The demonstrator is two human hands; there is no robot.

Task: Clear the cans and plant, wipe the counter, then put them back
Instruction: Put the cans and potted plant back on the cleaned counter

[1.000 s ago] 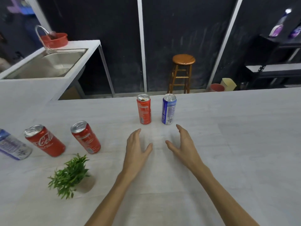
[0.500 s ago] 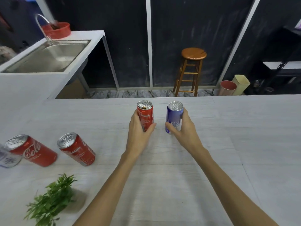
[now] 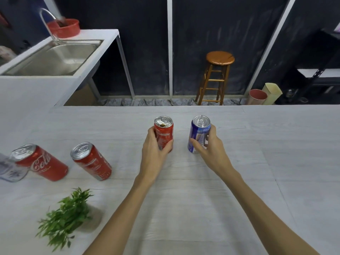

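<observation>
**Gripping two upright cans at the middle of a pale counter**

Standing near the centre of the view, a red can is held by the left hand, whose fingers curl round its left side while the thumb presses its lower right. Just to its right, at about 3 o'clock from it, a blue can is held by the right hand, thumb across the front and fingers wrapped behind. Both cans are upright; whether their bases touch the counter cannot be told. The red can's top is opened; the blue can's tab lies flat.

At 9 o'clock from the hands, two more red cans stand well apart from the held pair: a plain red can and, further left, a Coca-Cola can. A blurred pale can is cut off by the left edge, touching or just beside the Coca-Cola can. At 7 o'clock a small green plant sits on the counter, its pot mostly hidden by leaves.

The counter is a whitish, wood-grained surface with faint seams. Beyond its far edge, at 12 o'clock, dark wall panels are divided by pale metal posts. A wooden stool stands at 1 o'clock; a pink bin and a cream bin at 2 o'clock. At 10 o'clock, a steel sink with a curved tap and a red basin.
</observation>
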